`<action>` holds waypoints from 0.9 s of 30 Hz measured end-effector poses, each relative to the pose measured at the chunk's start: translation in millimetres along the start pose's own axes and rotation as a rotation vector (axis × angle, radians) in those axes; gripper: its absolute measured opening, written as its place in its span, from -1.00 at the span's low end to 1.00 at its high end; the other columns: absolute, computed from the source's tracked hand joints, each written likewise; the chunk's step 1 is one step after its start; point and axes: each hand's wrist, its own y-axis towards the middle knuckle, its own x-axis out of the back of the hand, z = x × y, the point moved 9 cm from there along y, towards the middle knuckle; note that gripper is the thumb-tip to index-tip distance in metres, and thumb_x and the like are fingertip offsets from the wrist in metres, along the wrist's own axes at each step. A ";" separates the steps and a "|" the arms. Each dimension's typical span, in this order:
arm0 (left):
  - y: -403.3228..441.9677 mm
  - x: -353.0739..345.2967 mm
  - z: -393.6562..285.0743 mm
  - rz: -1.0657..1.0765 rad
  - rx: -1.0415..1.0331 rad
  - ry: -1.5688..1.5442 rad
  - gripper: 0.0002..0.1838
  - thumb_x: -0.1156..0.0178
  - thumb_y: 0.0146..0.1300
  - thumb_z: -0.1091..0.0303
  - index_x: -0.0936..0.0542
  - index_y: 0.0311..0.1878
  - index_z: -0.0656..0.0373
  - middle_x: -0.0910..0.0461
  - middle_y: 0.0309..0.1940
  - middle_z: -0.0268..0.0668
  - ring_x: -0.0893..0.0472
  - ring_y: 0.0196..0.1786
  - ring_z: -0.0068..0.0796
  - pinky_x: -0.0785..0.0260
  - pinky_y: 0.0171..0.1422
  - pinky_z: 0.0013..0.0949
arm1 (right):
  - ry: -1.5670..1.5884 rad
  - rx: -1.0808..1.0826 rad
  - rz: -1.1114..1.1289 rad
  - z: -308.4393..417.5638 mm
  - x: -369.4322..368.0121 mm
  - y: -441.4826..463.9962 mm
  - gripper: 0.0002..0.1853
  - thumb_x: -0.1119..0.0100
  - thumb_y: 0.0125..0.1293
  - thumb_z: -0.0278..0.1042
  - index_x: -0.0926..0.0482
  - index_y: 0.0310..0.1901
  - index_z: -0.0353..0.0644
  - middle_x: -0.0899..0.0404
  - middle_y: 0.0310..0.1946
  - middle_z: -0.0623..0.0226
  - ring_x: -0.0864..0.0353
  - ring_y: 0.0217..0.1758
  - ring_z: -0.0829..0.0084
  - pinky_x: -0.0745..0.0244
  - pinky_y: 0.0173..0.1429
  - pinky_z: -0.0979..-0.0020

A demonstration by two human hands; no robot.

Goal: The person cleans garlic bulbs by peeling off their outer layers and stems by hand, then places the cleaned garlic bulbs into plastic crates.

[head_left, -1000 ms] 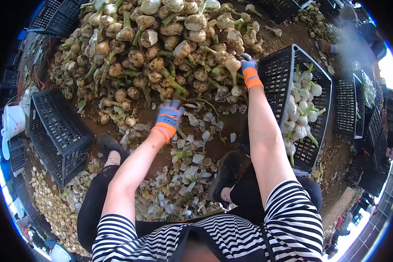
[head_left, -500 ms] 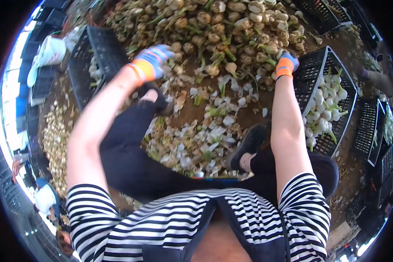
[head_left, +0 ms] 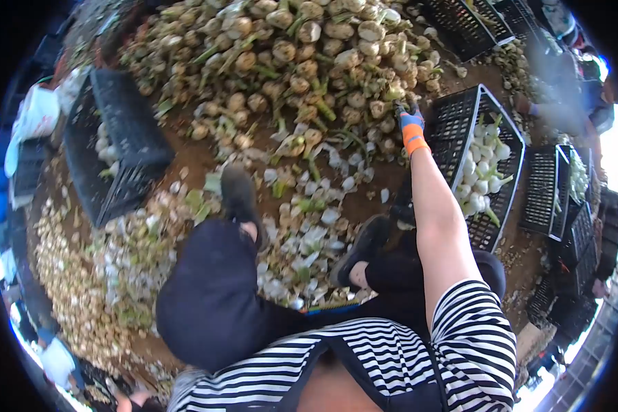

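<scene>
My right hand (head_left: 412, 126), in a blue and orange glove, reaches to the right edge of a large heap of soil-stained bulbs (head_left: 299, 51) with green stems, onions or garlic. Its fingers look spread, with the tips close to a greenish bulb (head_left: 395, 91); I see nothing held between them. Just right of that forearm stands a black plastic crate (head_left: 453, 113) with clean white bulbs (head_left: 484, 165) inside. My left hand and arm are out of view.
Peeled skins (head_left: 312, 240) cover the ground between my shoes (head_left: 239, 192). A tilted black crate (head_left: 130, 117) stands at left, near a white bucket (head_left: 40, 113). More black crates (head_left: 544, 189) are at right. People are at the edges, one (head_left: 60, 360) lower left.
My left hand, earlier over the heap's left side, has left the view. The view has shifted and turned left. My right hand stays near the heap's right edge.
</scene>
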 end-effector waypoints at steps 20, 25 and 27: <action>-26.1 147.1 22.0 -0.162 -0.044 -0.132 -0.64 -0.16 0.15 0.36 -0.47 0.04 0.18 -0.44 0.06 -0.16 -0.43 0.11 -0.30 -0.29 0.14 -0.30 | -0.043 -0.199 -0.099 -51.5 18.5 37.7 -0.54 -0.31 -0.07 -0.15 -0.57 -0.13 -0.25 -0.59 -0.18 0.02 -0.57 -0.11 0.14 -0.41 0.01 0.31; -150.1 308.8 -59.1 -0.784 -0.400 -0.468 -0.66 -0.16 0.16 0.39 -0.47 0.03 0.19 -0.44 0.06 -0.17 -0.44 0.10 -0.32 -0.30 0.14 -0.30 | 0.934 0.058 0.042 103.6 26.5 -72.3 -0.78 -0.12 0.19 -0.52 -0.56 -0.11 -0.26 -0.61 -0.34 0.39 -0.54 -0.41 0.58 -0.44 -0.34 0.56; -273.2 354.4 -102.1 -1.666 -0.604 -0.129 -0.70 -0.16 0.15 0.46 -0.49 -0.02 0.26 -0.50 -0.06 -0.16 -0.53 -0.09 -0.35 -0.42 -0.05 -0.39 | 0.947 0.257 0.153 173.9 25.0 -113.2 -0.75 -0.16 0.18 -0.49 -0.54 -0.08 -0.26 -0.60 -0.33 0.41 -0.54 -0.40 0.61 -0.45 -0.34 0.57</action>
